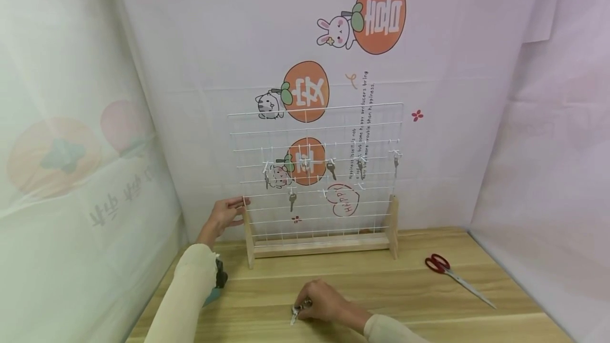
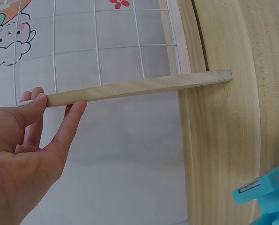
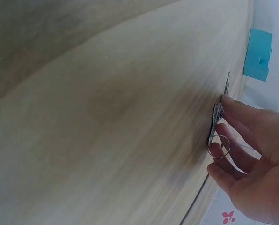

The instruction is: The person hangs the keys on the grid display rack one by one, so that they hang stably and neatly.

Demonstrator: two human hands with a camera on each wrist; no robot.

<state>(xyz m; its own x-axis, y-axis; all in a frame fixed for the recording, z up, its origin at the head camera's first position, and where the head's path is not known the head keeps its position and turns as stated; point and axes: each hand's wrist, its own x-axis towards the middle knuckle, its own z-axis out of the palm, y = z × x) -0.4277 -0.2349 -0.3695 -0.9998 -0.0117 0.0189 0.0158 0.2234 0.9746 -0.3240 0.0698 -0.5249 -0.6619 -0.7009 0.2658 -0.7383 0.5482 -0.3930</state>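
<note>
A white wire grid rack on a wooden stand [image 1: 324, 248] stands upright at the back of the table. My left hand [image 1: 223, 217] grips the top of its left wooden side post [image 2: 125, 88], thumb on one side and fingers on the other. Several keys hang on the grid, among them a dark key [image 1: 293, 201] low on the left and a key [image 1: 396, 164] at the right edge. Close over the tabletop in front, my right hand [image 1: 325, 300] pinches a small bunch of keys [image 3: 216, 117] with a thin metal ring [image 3: 230, 147].
Scissors [image 1: 449, 272] with red handles lie on the table [image 1: 371, 285] at the right. A teal plastic object [image 1: 213, 296] sits at the left, partly behind my left sleeve. White printed cloth [image 1: 200, 136] hangs behind the rack and along both sides.
</note>
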